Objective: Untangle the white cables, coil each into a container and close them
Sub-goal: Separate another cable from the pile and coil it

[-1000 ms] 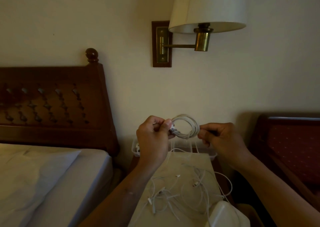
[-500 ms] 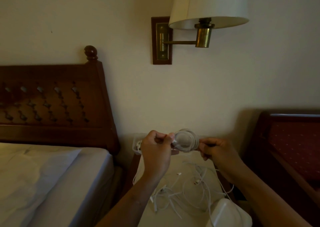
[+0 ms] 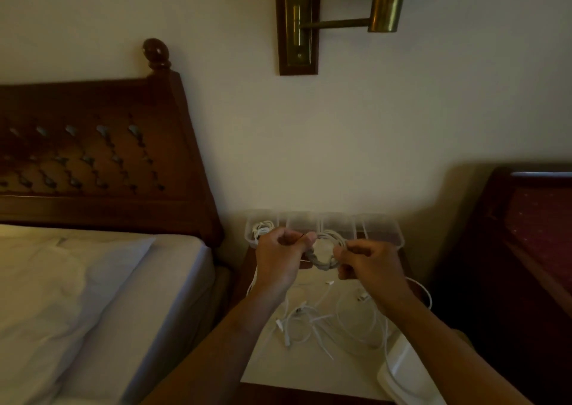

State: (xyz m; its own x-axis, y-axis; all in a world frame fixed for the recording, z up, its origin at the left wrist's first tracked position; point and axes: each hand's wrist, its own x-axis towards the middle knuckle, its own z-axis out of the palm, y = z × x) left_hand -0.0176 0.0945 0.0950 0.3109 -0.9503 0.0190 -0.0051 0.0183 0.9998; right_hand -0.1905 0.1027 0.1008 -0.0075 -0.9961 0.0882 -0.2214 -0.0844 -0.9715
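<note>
Both hands grip one coiled cable (image 3: 325, 254), left hand (image 3: 283, 260) and right hand (image 3: 370, 264) closed on opposite sides. Just beyond sit clear containers (image 3: 383, 234); below, tangled cables (image 3: 328, 321) cover the worktop (image 3: 297, 370). Coiling looks finished; next, lowering it into an empty container.

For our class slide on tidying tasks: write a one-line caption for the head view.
Both hands, left hand and right hand, hold a coiled white cable above loose cables.

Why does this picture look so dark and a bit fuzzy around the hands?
Head view: dim and warm-toned, no glare; the wall lamp seems unlit. Left hand, right hand and the coiled cable look soft, likely motion blur. Wide-angle lens bends the headboard; far right is deep shadow.
</note>
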